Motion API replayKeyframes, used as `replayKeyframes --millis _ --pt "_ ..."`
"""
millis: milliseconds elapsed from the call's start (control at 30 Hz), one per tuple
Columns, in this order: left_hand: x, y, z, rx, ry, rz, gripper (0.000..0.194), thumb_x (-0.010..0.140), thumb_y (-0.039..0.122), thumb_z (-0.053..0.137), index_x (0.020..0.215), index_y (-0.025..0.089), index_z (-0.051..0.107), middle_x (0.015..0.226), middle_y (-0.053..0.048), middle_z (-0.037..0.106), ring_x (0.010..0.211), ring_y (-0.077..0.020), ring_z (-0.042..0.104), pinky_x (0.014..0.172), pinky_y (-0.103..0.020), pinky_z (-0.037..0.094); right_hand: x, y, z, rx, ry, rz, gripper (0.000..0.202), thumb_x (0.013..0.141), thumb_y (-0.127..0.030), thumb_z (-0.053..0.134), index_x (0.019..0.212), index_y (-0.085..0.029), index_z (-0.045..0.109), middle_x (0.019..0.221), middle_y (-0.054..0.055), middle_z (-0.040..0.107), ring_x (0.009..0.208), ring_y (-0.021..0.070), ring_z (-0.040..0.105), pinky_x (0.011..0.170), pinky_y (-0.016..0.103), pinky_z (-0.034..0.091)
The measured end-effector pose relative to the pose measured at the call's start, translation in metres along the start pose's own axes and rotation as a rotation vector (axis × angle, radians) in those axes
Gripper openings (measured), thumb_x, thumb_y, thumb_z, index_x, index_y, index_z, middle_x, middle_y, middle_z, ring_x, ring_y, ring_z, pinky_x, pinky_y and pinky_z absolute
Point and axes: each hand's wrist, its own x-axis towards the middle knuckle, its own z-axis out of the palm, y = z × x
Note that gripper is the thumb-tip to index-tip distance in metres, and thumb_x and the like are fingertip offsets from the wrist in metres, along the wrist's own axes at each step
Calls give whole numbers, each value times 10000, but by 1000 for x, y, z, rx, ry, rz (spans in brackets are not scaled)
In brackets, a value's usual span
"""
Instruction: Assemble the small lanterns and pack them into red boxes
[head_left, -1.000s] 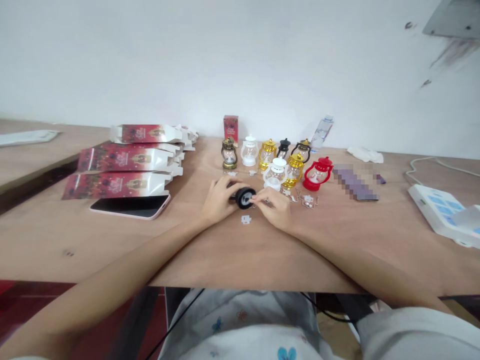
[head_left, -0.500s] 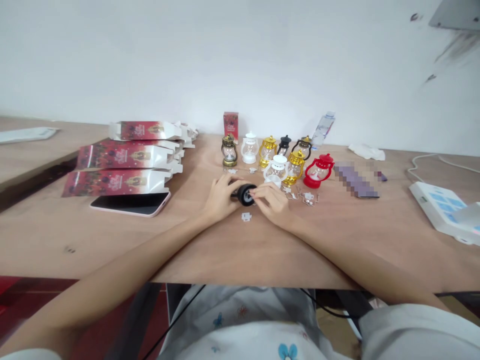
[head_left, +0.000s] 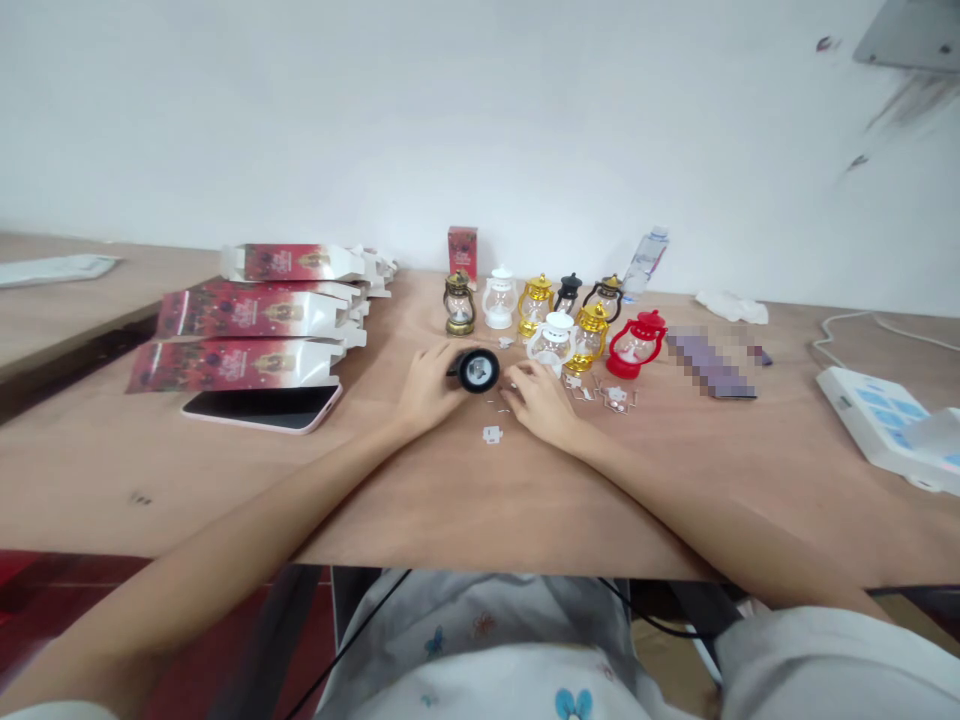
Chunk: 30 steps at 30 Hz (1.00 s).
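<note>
A black lantern (head_left: 478, 371) lies on its side with its round base toward me, and my left hand (head_left: 433, 388) is wrapped round it. My right hand (head_left: 541, 402) rests on the table just right of the lantern, apart from it, with its fingers curled; whether they hold anything is too small to tell. Tiny pale pieces (head_left: 496, 406) lie between my hands. Nearer to me is a small white cut-out piece (head_left: 492, 434). Beyond my hands several small lanterns stand upright, among them a white one (head_left: 551, 340), a gold one (head_left: 589, 337) and a red one (head_left: 637, 345).
At the left are flat red boxes (head_left: 232, 366) and a phone (head_left: 261, 408). A small red box (head_left: 463, 252) and a leaning bottle (head_left: 646, 262) are by the wall. Small metal parts (head_left: 616, 394), a purple phone (head_left: 709, 362) and a white power strip (head_left: 885, 415) lie to the right.
The black lantern has moved slightly left and up in my left hand, its base turned more toward me. My right hand has come away from the base down to the table. Tiny pieces now show between them.
</note>
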Motion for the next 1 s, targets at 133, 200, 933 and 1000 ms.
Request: replayKeyframes --millis 133,200,933,1000 --pt "-1 2 1 -5 -23 -20 449 739 277 597 1173 212 503 1196 -61 610 1113 -252 553 953 -390 374 1 -1 1 -66 -70 44 64 808 -128 572 794 -189 586 821 92 599 860 249 554 773 387 445" --pt "-1 3 2 1 -26 -27 450 738 279 598 1173 210 502 1195 -63 611 1115 -255 552 960 -394 367 1 0 1 -65 -55 42 56 810 -135 576 793 -188 586 787 85 591 839 252 554 758 385 445" --pt "-3 11 3 93 -104 103 394 742 218 574 1135 228 544 1191 -43 619 1117 -218 541 904 -342 319 -8 -6 -7 235 409 -261 111 865 -160 557 917 -258 548 889 19 706 773 196 567 739 387 437" --pt "-4 12 3 95 -115 102 399 743 211 568 1141 228 543 1200 -49 615 1125 -220 537 898 -342 319 -7 -7 -7 241 388 -231 75 873 -182 553 896 -253 552 865 27 693 796 202 573 762 394 431"
